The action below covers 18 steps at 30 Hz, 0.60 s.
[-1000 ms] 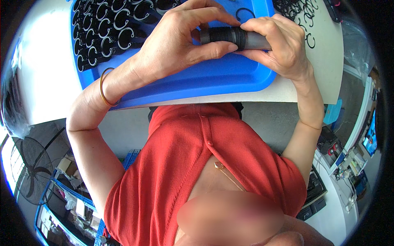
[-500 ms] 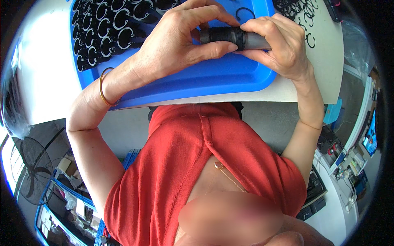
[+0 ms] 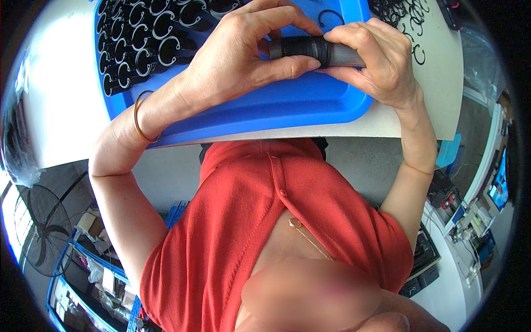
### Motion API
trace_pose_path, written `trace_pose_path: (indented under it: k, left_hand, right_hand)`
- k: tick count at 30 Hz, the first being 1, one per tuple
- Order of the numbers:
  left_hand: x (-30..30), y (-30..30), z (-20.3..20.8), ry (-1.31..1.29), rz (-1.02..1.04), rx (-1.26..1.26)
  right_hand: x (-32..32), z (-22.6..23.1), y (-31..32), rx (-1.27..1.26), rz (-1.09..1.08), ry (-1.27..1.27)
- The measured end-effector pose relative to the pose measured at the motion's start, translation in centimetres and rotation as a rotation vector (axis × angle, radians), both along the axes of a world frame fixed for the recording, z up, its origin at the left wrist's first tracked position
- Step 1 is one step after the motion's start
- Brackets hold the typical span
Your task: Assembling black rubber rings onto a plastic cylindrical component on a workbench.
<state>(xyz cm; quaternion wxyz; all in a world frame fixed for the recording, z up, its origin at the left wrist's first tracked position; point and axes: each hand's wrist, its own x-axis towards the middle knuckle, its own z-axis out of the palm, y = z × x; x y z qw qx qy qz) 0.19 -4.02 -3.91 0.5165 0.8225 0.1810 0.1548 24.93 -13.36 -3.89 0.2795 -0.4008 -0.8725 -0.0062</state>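
Note:
A grey metal rod [image 3: 347,55] lies level between my hands above a blue tray [image 3: 265,113]. Thin black retaining rings [image 3: 298,46] are packed side by side around it. My left hand [image 3: 243,50] is closed round the ringed left end, thumb below and fingertips above. The bare right part is gripped by my right hand [image 3: 384,61], whose thumb and fingertip press near the edge of the ring stack. Rows of stacked black open-ended rings [image 3: 146,55] lie at the tray's left. One loose ring [image 3: 330,11] rests in the tray behind the rod.
Loose black rings [image 3: 418,55] are scattered on the white table [image 3: 437,105] to the tray's right, thickening into a pile at the back. A dark object [image 3: 449,14] lies at the far right corner. Clear plastic wrapping [image 3: 22,133] hangs at the left edge; a fan [image 3: 44,229] stands below.

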Motion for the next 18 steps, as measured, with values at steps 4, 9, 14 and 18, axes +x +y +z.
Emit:
trace_pose_path:
  k: [4,9,14,18]
  left_hand:
    - [0.01,0.03,0.10,0.010,-0.003,0.017]
    - [0.05,0.02,0.13,0.009,-0.007,0.022]
    - [0.00,0.06,0.12,0.014,-0.011,0.001]
    - [-0.01,0.01,0.03,-0.003,-0.005,-0.023]
  right_hand:
    - [0.01,-0.02,0.05,0.005,0.009,0.012]
    - [0.05,-0.03,0.00,0.008,0.007,0.008]
    - [-0.02,0.05,0.02,0.012,0.007,-0.003]
    - [-0.17,0.16,0.08,0.015,0.007,0.003]
